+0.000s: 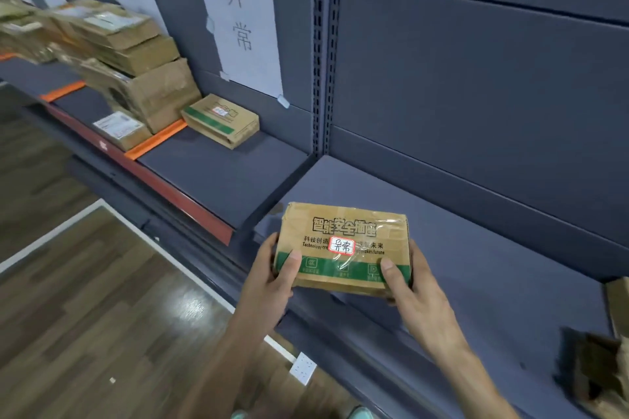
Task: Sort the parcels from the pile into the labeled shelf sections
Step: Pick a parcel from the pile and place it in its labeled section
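Two bare hands hold a small cardboard parcel (343, 248) between them above the grey shelf (476, 248). The left hand (269, 282) grips its left end, the right hand (412, 296) its right end, thumbs pressed on the green band. A white sticker faces up. Farther left, a similar box (220, 120) lies below a paper sign (238, 20).

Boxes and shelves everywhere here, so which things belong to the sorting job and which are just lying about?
Part of the job:
- held box, gripped by left hand and right hand
- its small red-edged sticker
- paper sign with matching characters
- green-striped box below that sign
- stacked boxes further left

Just lying about:
- white socket plate on the wooden floor
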The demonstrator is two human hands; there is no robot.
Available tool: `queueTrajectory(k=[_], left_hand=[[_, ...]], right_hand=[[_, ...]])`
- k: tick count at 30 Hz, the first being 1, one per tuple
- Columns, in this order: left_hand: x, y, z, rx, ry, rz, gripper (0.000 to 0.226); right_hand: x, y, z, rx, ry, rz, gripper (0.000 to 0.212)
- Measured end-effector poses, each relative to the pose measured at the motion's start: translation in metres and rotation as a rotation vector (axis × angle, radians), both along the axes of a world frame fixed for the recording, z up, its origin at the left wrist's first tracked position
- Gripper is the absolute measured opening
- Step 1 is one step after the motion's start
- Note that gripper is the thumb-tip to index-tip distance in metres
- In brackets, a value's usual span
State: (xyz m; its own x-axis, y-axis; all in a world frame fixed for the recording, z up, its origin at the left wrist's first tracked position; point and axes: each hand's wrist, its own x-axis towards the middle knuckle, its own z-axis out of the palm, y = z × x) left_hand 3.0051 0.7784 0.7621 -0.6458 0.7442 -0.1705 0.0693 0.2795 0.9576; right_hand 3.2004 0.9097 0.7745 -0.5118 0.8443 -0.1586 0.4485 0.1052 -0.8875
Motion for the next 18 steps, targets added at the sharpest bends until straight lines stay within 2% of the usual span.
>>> queueTrajectory(k=[2,5,7,12,18], left_hand=[[-0.022,-0.022,0.003,0.009,0.022,0.026,0.022],[-0.061,-0.056,0.010,0.002,0.052,0.048,0.033],[-0.088,-0.079,0.012,-0.022,0.055,0.056,0.032],[-0.150,-0.126,0.013,-0.072,0.076,0.108,0.030],[-0.200,-0.161,0.005,-0.068,0.026,0.178,0.033]], right_hand=[[-0.029,-0.016,0.000,-0.002,0.014,0.029,0.046],[-0.075,-0.045,0.000,-0.038,0.053,0.056,0.054],[-0.105,-0.063,-0.001,-0.032,0.056,0.081,0.060],[-0.172,-0.098,-0.005,-0.015,0.075,0.138,0.042],[-0.232,-0.116,-0.007,-0.028,0.044,0.226,0.055]])
